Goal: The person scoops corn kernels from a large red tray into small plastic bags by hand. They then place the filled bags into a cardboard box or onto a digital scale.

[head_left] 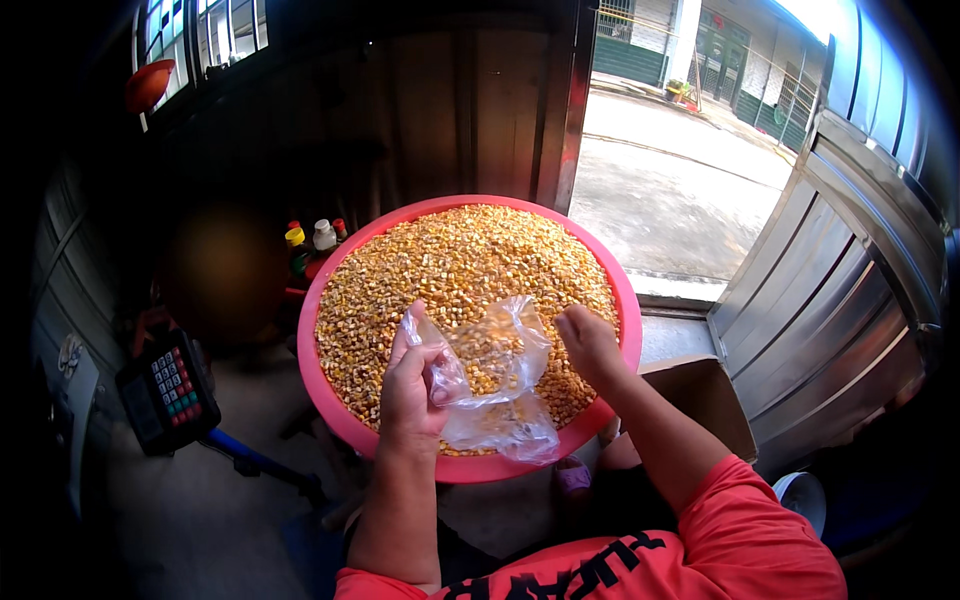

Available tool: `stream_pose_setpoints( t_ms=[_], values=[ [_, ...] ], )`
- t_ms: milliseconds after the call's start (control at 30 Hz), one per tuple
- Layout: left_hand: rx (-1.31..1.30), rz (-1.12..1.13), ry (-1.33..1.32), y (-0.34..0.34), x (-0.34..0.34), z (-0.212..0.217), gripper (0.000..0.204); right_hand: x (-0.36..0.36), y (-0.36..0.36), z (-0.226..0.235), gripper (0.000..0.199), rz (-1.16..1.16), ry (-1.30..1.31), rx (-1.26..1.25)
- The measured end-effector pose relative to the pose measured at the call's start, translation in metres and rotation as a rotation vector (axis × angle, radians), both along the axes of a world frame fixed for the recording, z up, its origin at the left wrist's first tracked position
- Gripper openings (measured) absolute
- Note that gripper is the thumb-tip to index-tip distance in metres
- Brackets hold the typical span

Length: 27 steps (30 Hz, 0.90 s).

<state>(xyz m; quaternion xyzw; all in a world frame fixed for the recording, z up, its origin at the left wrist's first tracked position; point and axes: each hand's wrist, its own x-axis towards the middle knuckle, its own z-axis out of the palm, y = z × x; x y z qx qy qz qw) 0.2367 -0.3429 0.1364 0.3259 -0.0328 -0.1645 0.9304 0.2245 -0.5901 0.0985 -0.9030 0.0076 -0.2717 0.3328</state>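
A large round pink basin heaped with dried yellow corn kernels stands in front of me. Over the heap, a clear plastic bag hangs from my left hand, whose fingers are closed on its left side. Its mouth gapes, and kernels show through or in it; I cannot tell which. To the right of the bag, above the kernels, my right hand is curled closed, apart from the bag. What it holds, if anything, is hidden by its own fingers.
A digital scale display on a blue post stands at left. Small bottles sit behind the basin's left rim. A cardboard box is at right, beside a metal door panel. The open doorway shows a sunlit yard.
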Motion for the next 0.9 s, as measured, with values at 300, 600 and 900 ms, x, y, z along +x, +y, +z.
stream_pose_setpoints(
  t_ms=[300, 600, 900],
  values=[
    [0.022, 0.041, -0.027, -0.004, 0.002, -0.002, 0.064, 0.012, 0.096, 0.075, 0.019, 0.289, -0.020, 0.206],
    [0.052, 0.038, 0.007, -0.002, -0.005, 0.007, 0.060, 0.022, 0.099, 0.017, 0.011, 0.494, -0.031, 0.136],
    [0.057, 0.068, 0.017, 0.004, -0.003, 0.006, 0.060, -0.006, 0.045, 0.034, 0.015, 0.267, -0.319, 0.212]
  ],
)
